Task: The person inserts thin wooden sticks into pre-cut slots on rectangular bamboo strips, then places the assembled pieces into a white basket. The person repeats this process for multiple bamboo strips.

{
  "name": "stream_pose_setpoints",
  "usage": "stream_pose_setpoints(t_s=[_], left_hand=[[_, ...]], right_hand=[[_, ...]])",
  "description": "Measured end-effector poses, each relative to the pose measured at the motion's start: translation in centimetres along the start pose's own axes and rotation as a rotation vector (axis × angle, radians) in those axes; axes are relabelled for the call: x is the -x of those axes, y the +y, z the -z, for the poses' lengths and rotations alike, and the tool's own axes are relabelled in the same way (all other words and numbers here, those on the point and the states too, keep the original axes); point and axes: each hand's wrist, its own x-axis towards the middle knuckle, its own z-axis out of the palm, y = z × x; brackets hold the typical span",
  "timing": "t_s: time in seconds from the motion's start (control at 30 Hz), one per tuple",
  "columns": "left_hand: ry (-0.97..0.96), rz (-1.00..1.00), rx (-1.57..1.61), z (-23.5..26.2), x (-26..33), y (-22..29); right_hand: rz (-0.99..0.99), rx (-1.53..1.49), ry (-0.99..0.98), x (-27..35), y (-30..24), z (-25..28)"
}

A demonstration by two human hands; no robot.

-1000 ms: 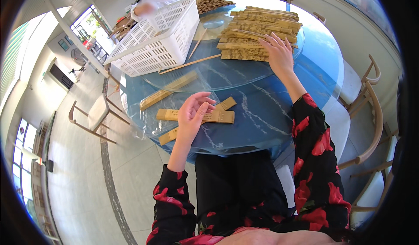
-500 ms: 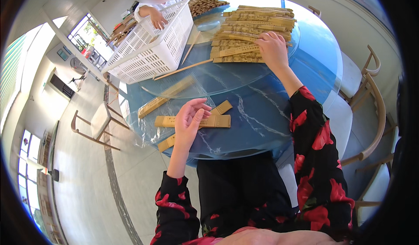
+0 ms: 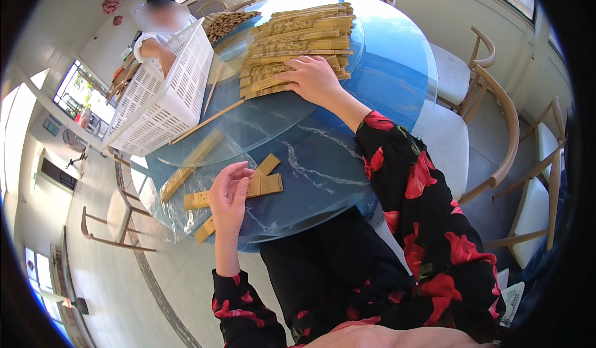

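My right hand [image 3: 315, 81] lies on the near part of a large pile of long, flat, yellow-brown printed paper sleeves [image 3: 301, 35], its fingers stretched over them. They look like chopstick sleeves. My left hand [image 3: 230, 193] is open and half curled, thumb apart, with nothing visible in it. It is over a short stack of sleeves [image 3: 266, 185] that crosses another stack [image 3: 269, 164] at an angle; the hand hides part of both. Left of these, a longer bundle in clear plastic [image 3: 192, 165] rests on the blue marbled table [image 3: 323, 168].
A white slotted plastic basket [image 3: 167, 103] stands at the table's left, with a person's arm [image 3: 162, 55] reaching into it. Thin wooden sticks [image 3: 207, 122] lie between basket and pile. Bundled brown sticks [image 3: 228, 25] sit behind. Chairs [image 3: 496, 143] line the right side.
The view has turned, so the table appears farther left. My right hand has moved from a sleeve at the pile's near edge to lie across the pile. My left hand stays over the crossed stacks.
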Motion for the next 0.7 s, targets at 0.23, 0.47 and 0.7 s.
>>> stream_pose_setpoints(t_s=[0.23,0.47,0.7], left_hand=[[-0.203,-0.223,-0.619,-1.2,-0.2,1.9],[-0.199,-0.213,-0.625,-1.4,-0.1,1.9],[-0.159,-0.225,-0.607,-1.1,0.5,1.8]], right_hand=[[-0.066,0.059,0.105,-0.8,1.0,-1.3],[-0.092,0.027,0.066,0.0,0.6,-0.2],[0.233,-0.268,0.093,1.2,-6.1,1.9]])
